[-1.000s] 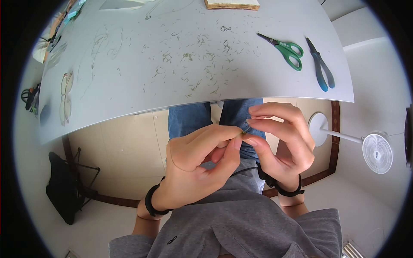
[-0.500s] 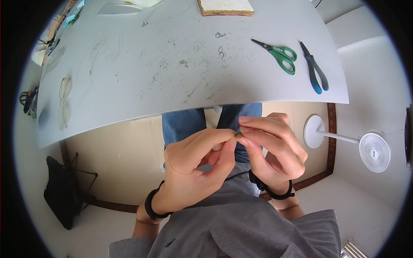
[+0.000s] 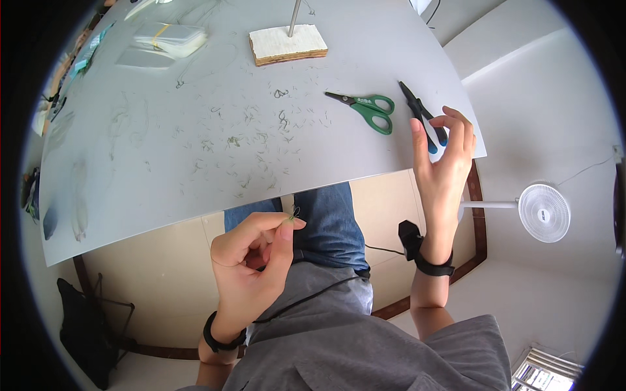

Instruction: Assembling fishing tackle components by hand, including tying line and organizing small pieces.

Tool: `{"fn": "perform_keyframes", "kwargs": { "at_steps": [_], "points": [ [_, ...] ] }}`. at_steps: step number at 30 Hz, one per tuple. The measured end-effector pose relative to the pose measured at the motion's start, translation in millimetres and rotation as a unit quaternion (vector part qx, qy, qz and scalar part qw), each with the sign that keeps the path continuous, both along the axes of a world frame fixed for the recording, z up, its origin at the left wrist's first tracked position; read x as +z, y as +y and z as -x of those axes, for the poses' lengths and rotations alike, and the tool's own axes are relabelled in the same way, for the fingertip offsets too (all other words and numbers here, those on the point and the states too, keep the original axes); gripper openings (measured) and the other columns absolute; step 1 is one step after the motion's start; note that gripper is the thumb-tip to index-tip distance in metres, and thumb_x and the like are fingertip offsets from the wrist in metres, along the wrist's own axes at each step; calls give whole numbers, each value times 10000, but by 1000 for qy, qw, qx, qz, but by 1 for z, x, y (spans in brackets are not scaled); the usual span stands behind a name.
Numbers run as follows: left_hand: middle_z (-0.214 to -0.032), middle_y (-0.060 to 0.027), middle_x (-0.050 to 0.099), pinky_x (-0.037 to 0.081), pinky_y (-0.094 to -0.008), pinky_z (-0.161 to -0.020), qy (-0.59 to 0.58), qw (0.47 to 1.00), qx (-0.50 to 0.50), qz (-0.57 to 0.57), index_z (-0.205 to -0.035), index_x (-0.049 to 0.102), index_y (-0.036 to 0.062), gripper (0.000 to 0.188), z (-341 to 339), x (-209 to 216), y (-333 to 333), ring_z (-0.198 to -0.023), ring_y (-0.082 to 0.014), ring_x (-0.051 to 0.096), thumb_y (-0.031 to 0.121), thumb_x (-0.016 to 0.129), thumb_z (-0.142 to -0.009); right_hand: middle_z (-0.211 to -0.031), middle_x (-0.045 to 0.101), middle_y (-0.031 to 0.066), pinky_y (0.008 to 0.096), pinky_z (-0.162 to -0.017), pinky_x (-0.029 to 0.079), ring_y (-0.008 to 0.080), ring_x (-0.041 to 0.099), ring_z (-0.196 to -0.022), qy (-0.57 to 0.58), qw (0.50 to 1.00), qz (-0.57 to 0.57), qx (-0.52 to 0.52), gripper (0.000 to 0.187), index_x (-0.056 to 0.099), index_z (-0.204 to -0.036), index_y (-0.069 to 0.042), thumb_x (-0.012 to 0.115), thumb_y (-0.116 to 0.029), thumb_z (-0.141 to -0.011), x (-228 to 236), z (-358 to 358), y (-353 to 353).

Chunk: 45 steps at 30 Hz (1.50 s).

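Observation:
My left hand (image 3: pixel 251 260) is closed over my lap, thumb and forefinger pinching a small looped piece of thin greenish thread or line (image 3: pixel 296 212). My right hand (image 3: pixel 447 173) is over the table's right part, thumb and fingers spread on either side of the blue-and-black pliers (image 3: pixel 414 103). The pliers' handles lie between thumb and fingers; I cannot tell whether the hand touches them. Green-handled scissors (image 3: pixel 375 112) with dark blades lie just left of the pliers.
Thread clippings (image 3: pixel 235 140) litter the grey table (image 3: pixel 313 159). A wooden block (image 3: pixel 287 57) with a metal rod stands at the back; banded clear plastic sleeves (image 3: pixel 171 40) lie farther left. A white fan (image 3: pixel 543 214) stands right of the table, a folded black chair (image 3: pixel 81 332) at lower left.
My hands have parted. The right one has let go of the thread and moved up and right to the pliers, while the left keeps its pinch. The view has shifted rightward.

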State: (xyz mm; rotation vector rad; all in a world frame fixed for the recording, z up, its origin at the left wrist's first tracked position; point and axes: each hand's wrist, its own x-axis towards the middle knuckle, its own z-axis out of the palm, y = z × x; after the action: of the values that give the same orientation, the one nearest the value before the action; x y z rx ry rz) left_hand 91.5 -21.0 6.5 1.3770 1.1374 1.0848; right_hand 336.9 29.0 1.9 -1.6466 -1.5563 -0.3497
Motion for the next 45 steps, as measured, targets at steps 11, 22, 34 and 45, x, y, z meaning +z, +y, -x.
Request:
{"fn": "perform_keyframes", "kwargs": {
  "at_steps": [11,22,34,45],
  "points": [
    [-538,86,407,202,-165,-443,-139,990,35,-17,-900,635,3,81,7,-10,13,-481,27,285,13,556,-890,-803,508,190,433,-703,414,345,472,-753,-165,969,164,-86,250,491,-804,32,590,-189,-864,-18,-29,20],
    [-532,92,386,187,-168,-440,-133,989,34,-48,-911,629,0,87,6,-15,12,-480,29,271,-7,545,-889,-876,495,90,272,-507,364,108,453,-613,7,998,45,-34,267,591,-810,59,530,-172,-929,11,-18,-5],
    [-539,89,386,190,-162,-434,-123,992,27,-22,-925,625,8,85,1,-15,8,-488,33,275,1,549,-888,-1004,428,137,395,-804,200,290,358,-949,33,904,270,328,285,588,-616,-35,780,-245,-595,16,50,-45],
    [-545,79,386,240,-140,-441,-76,996,40,-29,-910,622,-5,81,-2,-8,5,-508,25,299,-31,575,-849,-1013,452,133,392,-776,233,287,384,-932,-18,903,227,364,238,573,-618,-35,768,-170,-592,13,53,-40]
  ]
}}
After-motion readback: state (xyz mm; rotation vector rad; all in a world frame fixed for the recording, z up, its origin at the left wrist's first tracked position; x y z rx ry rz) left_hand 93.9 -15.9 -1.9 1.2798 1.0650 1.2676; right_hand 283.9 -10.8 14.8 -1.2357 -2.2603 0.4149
